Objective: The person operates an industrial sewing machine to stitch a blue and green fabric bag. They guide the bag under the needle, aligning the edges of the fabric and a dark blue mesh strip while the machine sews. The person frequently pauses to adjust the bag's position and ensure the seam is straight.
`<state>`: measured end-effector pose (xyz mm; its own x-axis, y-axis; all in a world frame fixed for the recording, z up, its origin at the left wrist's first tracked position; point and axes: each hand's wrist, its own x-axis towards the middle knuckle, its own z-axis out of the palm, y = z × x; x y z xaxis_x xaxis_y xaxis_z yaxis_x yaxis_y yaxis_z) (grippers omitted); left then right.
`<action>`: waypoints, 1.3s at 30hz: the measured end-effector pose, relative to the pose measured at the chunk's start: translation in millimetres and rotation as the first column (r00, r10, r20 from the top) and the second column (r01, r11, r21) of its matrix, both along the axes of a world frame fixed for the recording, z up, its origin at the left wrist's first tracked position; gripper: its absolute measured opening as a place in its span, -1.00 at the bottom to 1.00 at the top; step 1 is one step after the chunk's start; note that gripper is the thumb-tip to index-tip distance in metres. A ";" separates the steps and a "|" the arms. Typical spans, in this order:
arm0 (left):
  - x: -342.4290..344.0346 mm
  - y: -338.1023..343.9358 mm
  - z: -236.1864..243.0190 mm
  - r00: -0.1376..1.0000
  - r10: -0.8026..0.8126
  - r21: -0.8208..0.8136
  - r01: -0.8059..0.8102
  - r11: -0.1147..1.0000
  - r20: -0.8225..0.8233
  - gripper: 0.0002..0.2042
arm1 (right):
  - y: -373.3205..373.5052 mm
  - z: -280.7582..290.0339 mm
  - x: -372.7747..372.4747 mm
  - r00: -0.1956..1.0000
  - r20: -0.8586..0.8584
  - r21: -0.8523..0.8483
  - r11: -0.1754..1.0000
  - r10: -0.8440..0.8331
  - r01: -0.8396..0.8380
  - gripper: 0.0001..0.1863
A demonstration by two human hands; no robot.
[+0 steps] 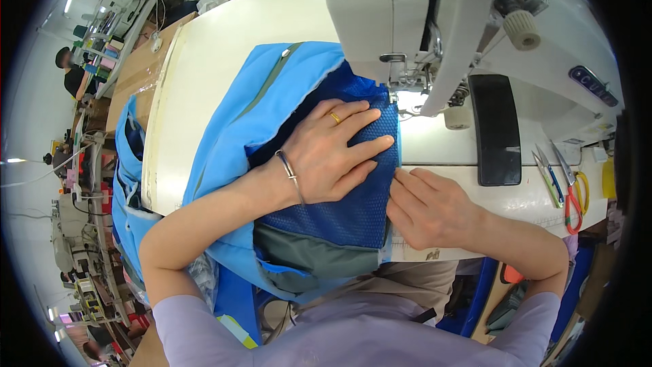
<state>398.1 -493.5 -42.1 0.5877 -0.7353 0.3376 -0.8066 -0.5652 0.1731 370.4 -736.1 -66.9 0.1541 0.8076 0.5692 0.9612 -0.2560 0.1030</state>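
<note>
A light blue fabric piece (227,132) with a dark blue textured panel (326,221) and a grey-green band (319,253) lies on the sewing table, its right edge running under the needle area of a white sewing machine (401,81). Flat on the blue panel rests my left hand (333,149), fingers spread towards the machine, a ring and a bracelet on it. My right hand (431,209) pinches the panel's right edge nearer to me, with its fingers closed on the fabric. The exact layers in that pinch are hidden.
A black phone-like slab (496,129) lies right of the needle, with scissors (569,187) and thread snips (549,175) farther right. More blue fabric pieces (129,190) hang off the table's left side. Other machines and people are in the left background.
</note>
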 end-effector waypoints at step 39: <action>56.6 22.5 -12.8 0.983 -0.182 0.063 0.184 0.981 -0.026 -0.53 | 2.4 -2.3 -12.3 0.996 0.078 0.012 0.999 0.032 -0.033 -0.75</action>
<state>454.7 -471.0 -54.8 0.4475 -0.8509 0.2753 -0.8941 -0.4190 0.1582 358.1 -733.7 -69.2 0.0827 0.8039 0.5890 0.9584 -0.2262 0.1742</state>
